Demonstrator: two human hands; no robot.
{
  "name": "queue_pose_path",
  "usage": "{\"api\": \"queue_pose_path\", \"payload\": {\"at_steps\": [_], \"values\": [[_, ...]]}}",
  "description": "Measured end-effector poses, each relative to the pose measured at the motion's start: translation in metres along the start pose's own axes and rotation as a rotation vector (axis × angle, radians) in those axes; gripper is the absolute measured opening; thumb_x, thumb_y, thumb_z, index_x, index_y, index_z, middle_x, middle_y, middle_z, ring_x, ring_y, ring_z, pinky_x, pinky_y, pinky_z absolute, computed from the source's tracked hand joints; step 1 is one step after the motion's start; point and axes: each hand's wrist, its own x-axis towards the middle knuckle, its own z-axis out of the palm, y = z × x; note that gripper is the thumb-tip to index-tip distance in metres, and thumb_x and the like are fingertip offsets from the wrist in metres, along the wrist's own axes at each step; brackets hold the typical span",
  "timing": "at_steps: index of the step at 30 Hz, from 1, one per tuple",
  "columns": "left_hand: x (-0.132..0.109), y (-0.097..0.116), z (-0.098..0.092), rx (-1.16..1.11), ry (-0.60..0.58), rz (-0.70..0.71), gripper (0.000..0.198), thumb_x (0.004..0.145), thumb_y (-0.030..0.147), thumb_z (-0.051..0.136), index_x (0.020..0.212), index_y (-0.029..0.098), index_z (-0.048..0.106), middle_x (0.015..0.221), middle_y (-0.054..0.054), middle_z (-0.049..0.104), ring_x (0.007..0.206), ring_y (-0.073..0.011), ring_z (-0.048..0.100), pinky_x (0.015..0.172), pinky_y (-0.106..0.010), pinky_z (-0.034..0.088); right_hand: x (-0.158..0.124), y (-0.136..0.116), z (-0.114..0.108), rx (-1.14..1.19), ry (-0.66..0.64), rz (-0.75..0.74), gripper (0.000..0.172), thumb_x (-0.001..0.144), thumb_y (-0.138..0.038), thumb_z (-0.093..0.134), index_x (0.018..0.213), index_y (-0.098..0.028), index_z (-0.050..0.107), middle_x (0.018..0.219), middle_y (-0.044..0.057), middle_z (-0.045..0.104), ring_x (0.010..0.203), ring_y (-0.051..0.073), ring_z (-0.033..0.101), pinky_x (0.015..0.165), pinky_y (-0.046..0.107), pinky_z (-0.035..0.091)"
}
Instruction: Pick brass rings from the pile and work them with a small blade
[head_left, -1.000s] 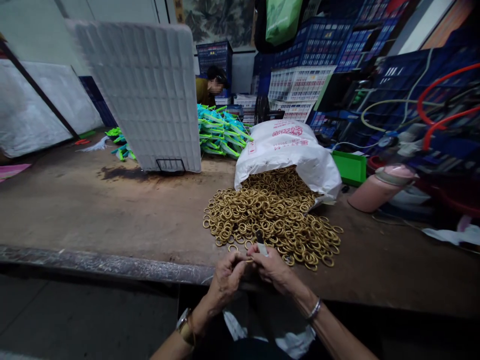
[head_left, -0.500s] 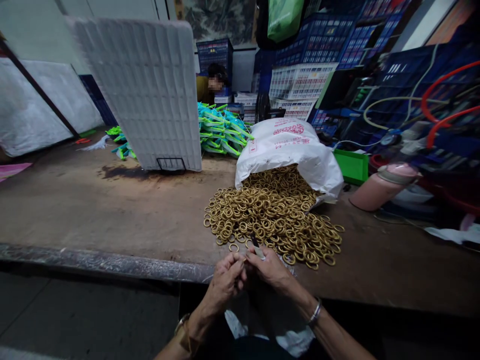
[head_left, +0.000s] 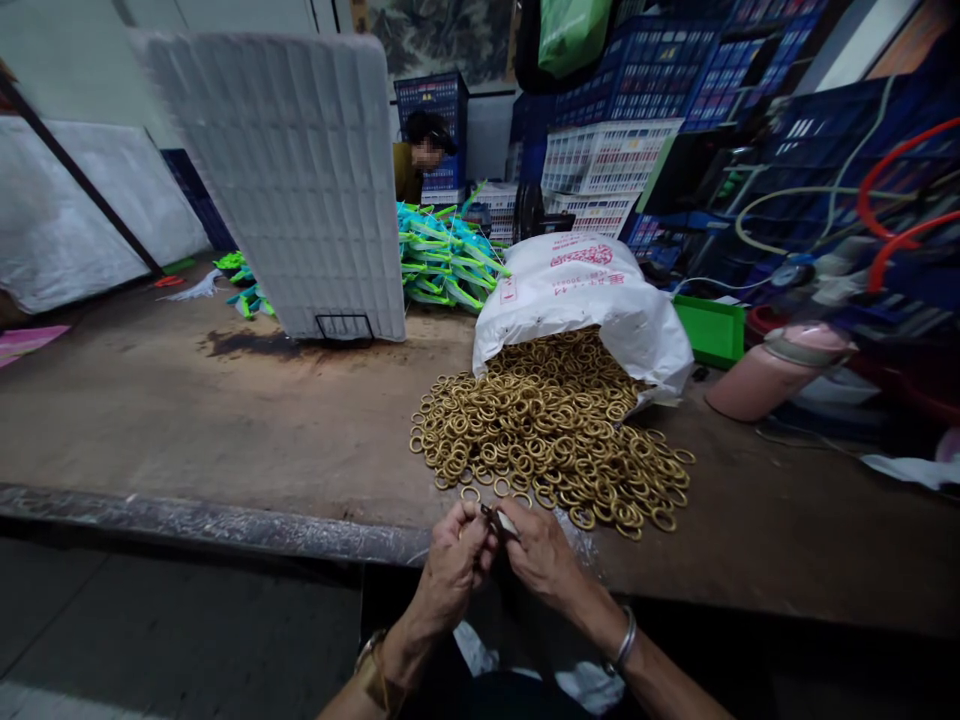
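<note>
On the near side of the ring pile [head_left: 536, 430], the left hand [head_left: 448, 562] is curled, its content unclear; the right hand [head_left: 544, 555], angled inward, grasps a small tool [head_left: 508, 524].

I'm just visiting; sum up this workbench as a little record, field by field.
Left hand: pinched closed, contents unclear
Right hand: holds small dark-and-pale hand tool
Nearest pile: gold-coloured round rings on brown workbench
Behind it: white sack with red print, mouth open
Right of sack: tilted pink cylindrical bottle, green rectangular tray

Both hands [head_left: 543, 556] near piled gold-coloured rings [head_left: 536, 425]
</note>
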Motion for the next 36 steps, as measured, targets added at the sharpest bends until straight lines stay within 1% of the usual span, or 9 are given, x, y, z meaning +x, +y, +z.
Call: {"api": "queue_pose_path", "payload": {"at_steps": [4, 10, 13, 16, 19, 25, 29, 32, 36], "values": [[0.001, 0.001, 0.001, 0.060, 0.032, 0.012, 0.040, 0.065, 0.052, 0.060, 0.073, 0.018, 0.042, 0.054, 0.007, 0.046, 0.037, -0.0021, 0.033, 0.036, -0.015, 0.021, -0.001, -0.002, 0.001, -0.115, -0.002, 0.015, 0.023, 0.063, -0.007, 0.036, 0.077, -0.020, 0.049, 0.065, 0.000, 0.056, 0.059, 0.013, 0.049, 0.055, 0.023, 0.028], [0.006, -0.007, -0.005, 0.125, 0.024, 0.161, 0.038, 0.067, 0.052, 0.058, 0.067, 0.018, 0.042, 0.053, 0.006, 0.045, 0.040, -0.0032, 0.035, 0.040, -0.017, 0.027, 0.000, -0.006, -0.003, -0.147, -0.078, 0.025, 0.031, 0.060, -0.005, 0.036, 0.084, -0.019, 0.050, 0.067, 0.001, 0.059, 0.059, 0.013, 0.050, 0.055, 0.022, 0.027], [-0.001, -0.006, -0.006, 0.163, 0.007, 0.143, 0.035, 0.070, 0.049, 0.056, 0.067, 0.018, 0.042, 0.053, 0.006, 0.045, 0.040, -0.0033, 0.035, 0.040, -0.017, 0.026, 0.004, -0.003, -0.004, -0.223, -0.123, 0.063, 0.035, 0.061, -0.005, 0.039, 0.092, -0.017, 0.051, 0.067, 0.002, 0.060, 0.059, 0.014, 0.050, 0.054, 0.023, 0.026], [-0.015, -0.001, -0.004, 0.190, -0.082, 0.100, 0.031, 0.073, 0.046, 0.055, 0.068, 0.017, 0.044, 0.053, 0.005, 0.047, 0.040, -0.0031, 0.036, 0.039, -0.016, 0.024, 0.011, 0.004, -0.008, -0.307, -0.099, 0.162, 0.028, 0.068, -0.007, 0.039, 0.091, -0.017, 0.052, 0.066, 0.003, 0.060, 0.057, 0.014, 0.051, 0.052, 0.024, 0.023], [-0.020, 0.002, -0.005, 0.034, -0.145, 0.010, 0.028, 0.075, 0.043, 0.054, 0.071, 0.017, 0.045, 0.055, 0.005, 0.048, 0.038, -0.0026, 0.035, 0.036, -0.015, 0.021, 0.016, 0.008, -0.011, -0.337, -0.039, 0.201, 0.021, 0.070, -0.006, 0.038, 0.082, -0.017, 0.051, 0.064, 0.003, 0.059, 0.056, 0.013, 0.050, 0.052, 0.024, 0.023], [-0.013, -0.001, -0.023, -0.237, 0.012, 0.006, 0.028, 0.074, 0.041, 0.055, 0.070, 0.015, 0.047, 0.070, 0.000, 0.055, 0.044, -0.0036, 0.040, 0.036, -0.015, 0.024, 0.024, -0.001, 0.003, -0.291, 0.006, 0.145, 0.015, 0.077, -0.012, 0.039, 0.083, -0.019, 0.050, 0.069, 0.002, 0.061, 0.061, 0.012, 0.054, 0.054, 0.023, 0.025], [-0.015, 0.003, -0.036, -0.334, 0.005, 0.012, 0.019, 0.074, 0.035, 0.056, 0.076, 0.017, 0.048, 0.068, 0.001, 0.055, 0.043, -0.0045, 0.041, 0.036, -0.015, 0.025, 0.034, -0.017, 0.013, -0.321, 0.020, 0.164, 0.011, 0.082, -0.023, 0.042, 0.089, -0.020, 0.050, 0.078, 0.004, 0.063, 0.068, 0.015, 0.057, 0.055, 0.025, 0.025], [-0.016, 0.005, -0.044, -0.449, -0.021, -0.034, 0.019, 0.073, 0.030, 0.057, 0.087, 0.019, 0.051, 0.065, 0.002, 0.055, 0.045, -0.0053, 0.043, 0.037, -0.015, 0.026, 0.039, -0.023, 0.018, -0.332, 0.005, 0.169, 0.011, 0.081, -0.022, 0.045, 0.091, -0.021, 0.049, 0.084, 0.004, 0.063, 0.072, 0.016, 0.057, 0.057, 0.025, 0.026], [-0.013, 0.003, -0.047, -0.568, -0.005, -0.127, 0.017, 0.069, 0.028, 0.061, 0.070, 0.014, 0.053, 0.067, -0.001, 0.055, 0.052, -0.0067, 0.048, 0.039, -0.014, 0.029, 0.040, -0.020, 0.022, -0.347, 0.018, 0.171, 0.012, 0.081, -0.022, 0.045, 0.093, -0.021, 0.048, 0.090, 0.005, 0.059, 0.079, 0.016, 0.055, 0.060, 0.024, 0.029]]}}
